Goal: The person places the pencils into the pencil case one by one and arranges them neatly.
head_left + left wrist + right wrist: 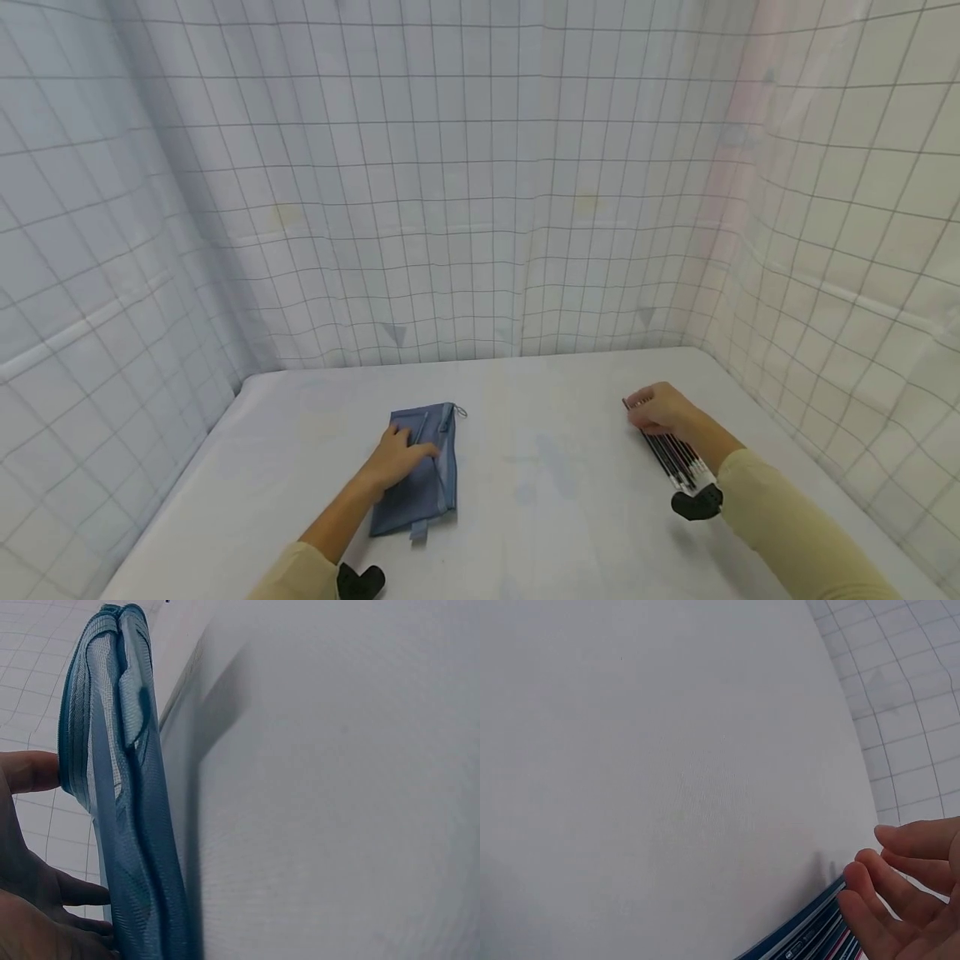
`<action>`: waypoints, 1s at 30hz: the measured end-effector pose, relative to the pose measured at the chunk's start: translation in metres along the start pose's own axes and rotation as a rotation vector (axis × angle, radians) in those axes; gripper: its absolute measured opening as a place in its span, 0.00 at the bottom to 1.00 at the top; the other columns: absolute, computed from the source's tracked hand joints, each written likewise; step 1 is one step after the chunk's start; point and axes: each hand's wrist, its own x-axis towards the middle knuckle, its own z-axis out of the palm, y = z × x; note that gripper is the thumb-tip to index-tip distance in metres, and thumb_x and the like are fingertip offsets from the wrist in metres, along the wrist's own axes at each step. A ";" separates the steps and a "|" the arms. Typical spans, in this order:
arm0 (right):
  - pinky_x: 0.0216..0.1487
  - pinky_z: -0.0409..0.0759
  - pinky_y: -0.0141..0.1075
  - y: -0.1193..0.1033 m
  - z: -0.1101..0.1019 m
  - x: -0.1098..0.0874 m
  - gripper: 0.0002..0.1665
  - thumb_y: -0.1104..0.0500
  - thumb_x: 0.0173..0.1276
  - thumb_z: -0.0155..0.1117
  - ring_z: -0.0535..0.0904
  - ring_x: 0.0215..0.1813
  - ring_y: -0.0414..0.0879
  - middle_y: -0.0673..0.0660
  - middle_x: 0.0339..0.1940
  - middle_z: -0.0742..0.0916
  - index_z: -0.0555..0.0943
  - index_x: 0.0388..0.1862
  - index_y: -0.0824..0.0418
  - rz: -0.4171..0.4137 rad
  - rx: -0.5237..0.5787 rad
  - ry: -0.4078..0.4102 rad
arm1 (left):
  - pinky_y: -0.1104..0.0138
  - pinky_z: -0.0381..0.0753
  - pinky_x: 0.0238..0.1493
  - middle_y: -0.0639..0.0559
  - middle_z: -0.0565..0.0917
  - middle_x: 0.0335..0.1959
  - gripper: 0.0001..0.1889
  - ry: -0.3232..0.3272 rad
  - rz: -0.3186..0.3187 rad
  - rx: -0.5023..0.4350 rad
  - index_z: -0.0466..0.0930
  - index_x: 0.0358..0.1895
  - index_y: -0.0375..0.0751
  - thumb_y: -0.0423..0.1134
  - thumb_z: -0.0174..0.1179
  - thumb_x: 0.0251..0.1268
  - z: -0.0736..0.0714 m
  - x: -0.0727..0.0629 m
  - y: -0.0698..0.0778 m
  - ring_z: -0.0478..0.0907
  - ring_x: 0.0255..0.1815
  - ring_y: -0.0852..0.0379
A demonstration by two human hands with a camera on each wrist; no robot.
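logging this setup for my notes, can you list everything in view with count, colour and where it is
pouch: one, blue, left of centre on the table
tab: one, blue, at the pouch's near edge
pens or pencils: several, exact count unclear, dark with pale near ends, side by side on the table's right
table: one, white, below everything
sheeting: pieces unclear, white with dark grid lines, behind and beside the table
wrist devices: two, black, one at each wrist
sleeves: two, pale yellow, on the forearms
left hand: one, bare, on the pouch
right hand: one, bare, at the pens' far ends
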 end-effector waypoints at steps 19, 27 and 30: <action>0.46 0.86 0.49 0.019 0.007 0.007 0.21 0.69 0.61 0.74 0.85 0.48 0.60 0.70 0.50 0.86 0.84 0.52 0.76 -0.120 -0.366 0.125 | 0.33 0.54 0.72 0.20 0.47 0.79 0.47 0.002 0.001 -0.004 0.55 0.74 0.14 0.49 0.61 0.66 0.001 0.002 -0.001 0.45 0.78 0.22; 0.49 0.83 0.57 0.017 0.017 0.009 0.17 0.68 0.61 0.72 0.84 0.51 0.67 0.69 0.48 0.88 0.86 0.48 0.73 -0.166 -0.583 0.183 | 0.33 0.55 0.72 0.20 0.47 0.79 0.47 0.001 -0.005 0.005 0.55 0.74 0.14 0.50 0.61 0.65 0.002 0.000 0.002 0.46 0.78 0.21; 0.48 0.83 0.56 0.018 0.019 0.009 0.16 0.68 0.59 0.72 0.84 0.50 0.66 0.68 0.46 0.88 0.87 0.46 0.73 -0.167 -0.571 0.212 | 0.33 0.56 0.71 0.20 0.47 0.78 0.47 0.000 -0.008 0.007 0.55 0.74 0.14 0.50 0.61 0.65 0.002 0.000 0.003 0.46 0.78 0.21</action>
